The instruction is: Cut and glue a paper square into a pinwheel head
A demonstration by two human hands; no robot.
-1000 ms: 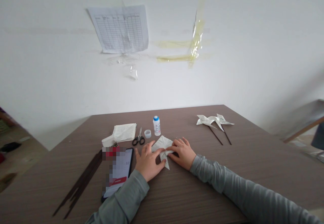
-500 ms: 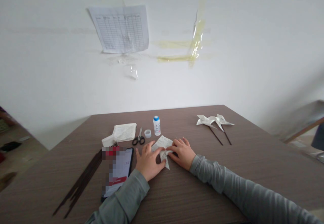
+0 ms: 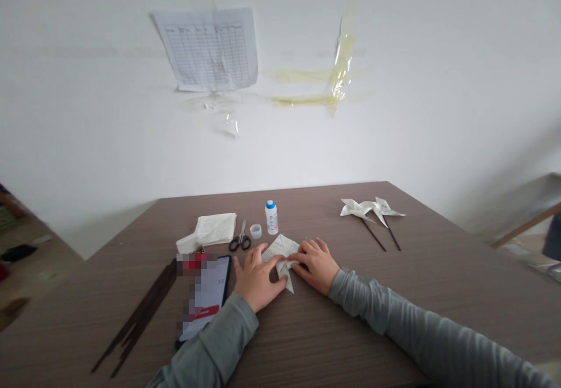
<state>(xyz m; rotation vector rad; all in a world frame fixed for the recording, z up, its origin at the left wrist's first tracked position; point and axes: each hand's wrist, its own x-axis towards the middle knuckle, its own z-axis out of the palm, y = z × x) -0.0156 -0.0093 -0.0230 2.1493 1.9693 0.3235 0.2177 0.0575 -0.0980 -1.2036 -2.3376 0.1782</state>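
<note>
A folded sheet of printed paper, shaped like a pointed star, lies on the brown wood-grain table. My left hand presses its fingertips onto the near left of the paper. My right hand rests on its right side, with the fingers reaching over the centre. Both hands hide the middle of the folds. A smartphone with a pixelated screen lies just left of my left hand. A small white bottle with a blue cap and a small round lid stand beyond the paper.
Black-handled scissors and a stack of paper lie at the table's far left. Several dark thin sticks lie near the left edge. Two paper pinwheels on dark sticks lie at the far right. A white wall stands behind the table.
</note>
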